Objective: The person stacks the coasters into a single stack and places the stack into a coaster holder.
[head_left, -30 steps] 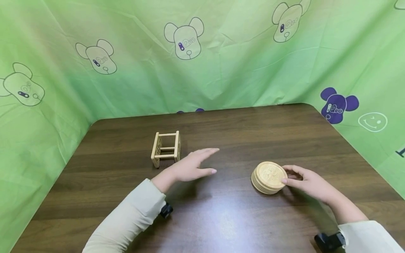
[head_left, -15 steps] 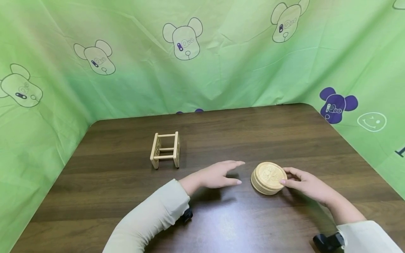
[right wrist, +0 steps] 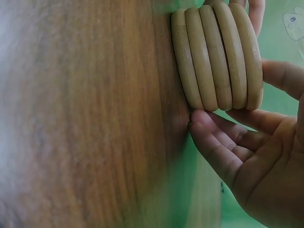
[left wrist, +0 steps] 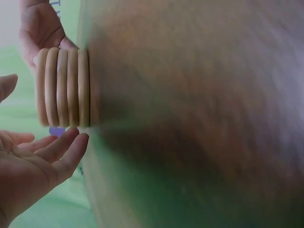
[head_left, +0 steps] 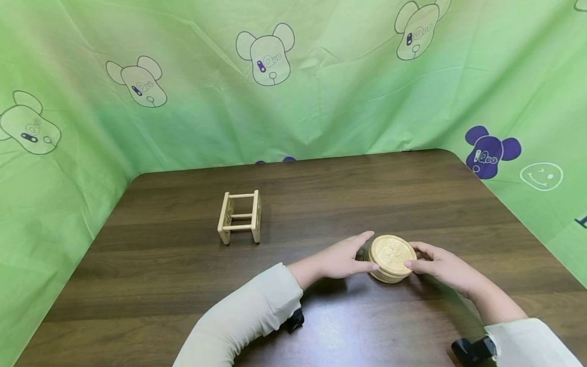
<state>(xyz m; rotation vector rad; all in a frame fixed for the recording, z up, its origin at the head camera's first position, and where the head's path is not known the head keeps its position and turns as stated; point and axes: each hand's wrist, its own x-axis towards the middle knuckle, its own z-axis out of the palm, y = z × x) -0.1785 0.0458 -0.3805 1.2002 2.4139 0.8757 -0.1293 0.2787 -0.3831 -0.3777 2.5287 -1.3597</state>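
Note:
A stack of round wooden coasters stands on the table, with a carved pattern on the top one. My right hand holds the right side of the stack, its thumb at the top coaster's edge and its fingers along the side. On the other side, my left hand is spread, thumb apart from fingers, right beside the stack. In the left wrist view the fingers are very close to the coasters' edges; contact cannot be made out. The right wrist view shows the right fingertips touching the stack near the table.
A small wooden rack with side panels and crossbars stands at the back left of the brown wood-grain table. Green cloth printed with bear heads hangs behind and beside the table.
My left hand has moved right across the table, from near the rack to the left side of the coaster stack. The right hand and the coasters have hardly moved.

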